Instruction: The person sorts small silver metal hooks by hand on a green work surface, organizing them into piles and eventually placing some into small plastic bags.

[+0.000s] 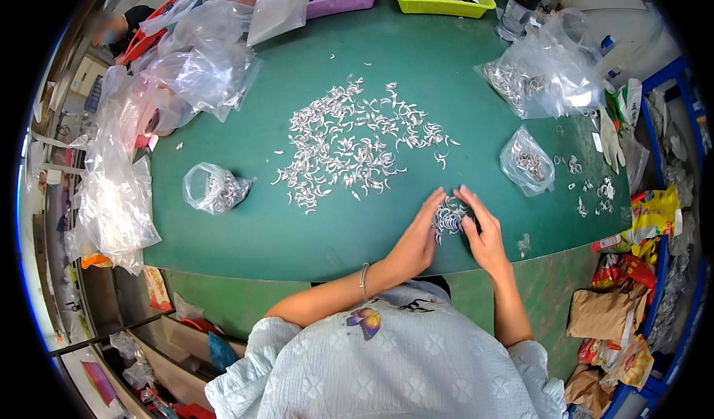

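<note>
Near the front edge of the green table, my left hand [418,239] and my right hand [487,239] stand on edge around a small heap of curved silver metal pieces [449,216]. The fingers of both hands are stretched out and the palms face each other, cupping the heap from its two sides without gripping it. Farther away and to the left, a large spread of similar small crescent-shaped silver pieces [338,147] lies loose on the table. What exactly these pieces are is too small to tell.
A small clear bag of metal pieces [526,162] stands at right, another bag [216,188] at left. Large plastic bags [201,62] crowd the left edge. Purple [349,1] and yellow-green [439,4] trays hold metal parts at the back. Loose rings [574,164] lie far right.
</note>
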A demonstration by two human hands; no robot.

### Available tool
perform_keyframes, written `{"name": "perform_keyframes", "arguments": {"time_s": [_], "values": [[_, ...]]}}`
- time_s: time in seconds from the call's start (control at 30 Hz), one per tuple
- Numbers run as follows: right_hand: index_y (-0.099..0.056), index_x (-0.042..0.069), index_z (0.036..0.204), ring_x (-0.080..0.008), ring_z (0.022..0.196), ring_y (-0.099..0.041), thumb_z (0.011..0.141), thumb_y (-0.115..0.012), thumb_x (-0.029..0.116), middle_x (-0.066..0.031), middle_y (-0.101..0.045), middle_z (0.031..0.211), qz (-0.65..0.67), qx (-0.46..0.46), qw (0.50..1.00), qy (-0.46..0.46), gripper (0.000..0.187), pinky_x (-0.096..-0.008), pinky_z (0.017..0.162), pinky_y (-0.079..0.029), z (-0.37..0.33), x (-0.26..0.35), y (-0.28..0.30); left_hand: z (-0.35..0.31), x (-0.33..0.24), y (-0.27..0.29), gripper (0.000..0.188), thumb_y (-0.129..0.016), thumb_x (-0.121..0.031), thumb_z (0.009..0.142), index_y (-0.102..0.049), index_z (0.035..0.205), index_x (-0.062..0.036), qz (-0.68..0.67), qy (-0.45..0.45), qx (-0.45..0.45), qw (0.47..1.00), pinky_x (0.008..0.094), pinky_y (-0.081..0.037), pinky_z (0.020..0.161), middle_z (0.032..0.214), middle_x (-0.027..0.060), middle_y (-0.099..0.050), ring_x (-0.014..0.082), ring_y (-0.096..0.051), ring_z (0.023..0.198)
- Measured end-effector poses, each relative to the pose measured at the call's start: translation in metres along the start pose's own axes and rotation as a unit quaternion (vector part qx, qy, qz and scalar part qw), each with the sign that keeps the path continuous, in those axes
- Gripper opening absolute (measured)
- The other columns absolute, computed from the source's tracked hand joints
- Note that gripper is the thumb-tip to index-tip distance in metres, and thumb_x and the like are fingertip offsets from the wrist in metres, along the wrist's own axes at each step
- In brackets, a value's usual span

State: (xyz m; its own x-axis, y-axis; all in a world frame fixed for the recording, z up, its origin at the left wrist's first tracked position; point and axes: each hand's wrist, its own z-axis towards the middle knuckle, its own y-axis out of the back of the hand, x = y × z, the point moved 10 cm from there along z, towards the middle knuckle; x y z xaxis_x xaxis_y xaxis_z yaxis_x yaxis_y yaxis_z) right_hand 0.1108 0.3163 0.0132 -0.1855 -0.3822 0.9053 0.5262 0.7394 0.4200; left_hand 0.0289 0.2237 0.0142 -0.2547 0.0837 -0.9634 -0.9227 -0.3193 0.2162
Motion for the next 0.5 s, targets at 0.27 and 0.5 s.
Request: {"name": "perform_keyframes", "arguments": {"time_s": [0.27,0.5], "values": [[-0.057,0.006,0.132,-0.0304,0.139,-0.040,0.086,-0.069,0.028,-0.0089,-0.053,0.142,-0.165,0.143,0.966,0.142,0.052,-0.0489,0.117,-0.028,0.021,0.022,-0.030,-0.093,0.007,-0.050,0.037,-0.050,-0.012,0.101,-0.052,0.135,0.0005,-0.270,0.239,0.336,0.870,0.0337,-0.037,0.109,0.139,0.0115,-0.053,0.0212,-0.048,0.129],[-0.058,0.005,0.130,-0.0312,0.139,-0.040,0.078,-0.076,0.018,-0.0095,-0.054,0.141,-0.084,0.125,0.981,0.123,0.057,-0.0491,0.116,-0.029,-0.007,0.019,-0.020,-0.132,0.077,-0.098,0.046,-0.047,-0.019,0.103,-0.039,0.144,0.0012,-0.414,0.369,0.332,0.763,0.0341,-0.030,0.115,0.147,0.0150,-0.044,0.0223,-0.040,0.137]]}}
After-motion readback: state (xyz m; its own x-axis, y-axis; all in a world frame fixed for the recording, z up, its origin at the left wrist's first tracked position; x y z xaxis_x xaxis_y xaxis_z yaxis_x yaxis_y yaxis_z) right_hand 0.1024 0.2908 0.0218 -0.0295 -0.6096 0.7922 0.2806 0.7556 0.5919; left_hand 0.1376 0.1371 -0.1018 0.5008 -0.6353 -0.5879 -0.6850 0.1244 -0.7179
